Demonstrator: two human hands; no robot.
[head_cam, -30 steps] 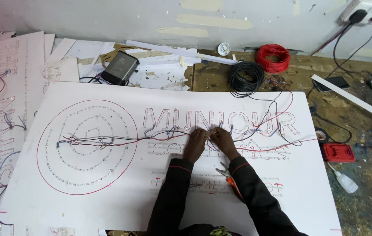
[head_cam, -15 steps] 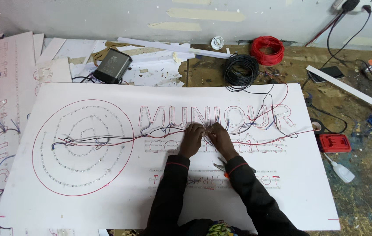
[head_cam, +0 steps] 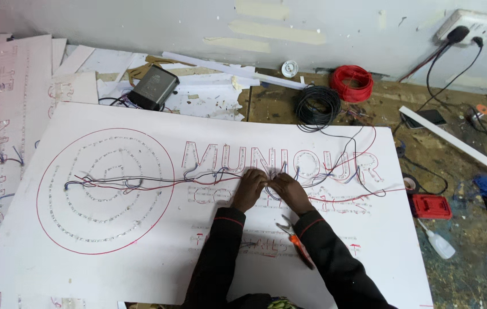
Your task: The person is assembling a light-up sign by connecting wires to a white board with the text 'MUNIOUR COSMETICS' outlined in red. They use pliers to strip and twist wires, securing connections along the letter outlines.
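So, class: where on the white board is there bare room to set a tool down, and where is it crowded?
Free: the board's lower left corner, below the red circle, and its right edge below the wires. Crowded: the lettering band, where the left hand and right hand meet on the wires, and by the cutters.

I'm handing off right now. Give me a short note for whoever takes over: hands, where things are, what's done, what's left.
Left hand and right hand: both together on the wires at the middle of the white sign board, fingers pinching them.
Orange-handled cutters lie on the board by the right sleeve.
Black wire coil and red wire coil sit on the bench behind.
Done: wires run across circle and letters.
Left: cannot tell.
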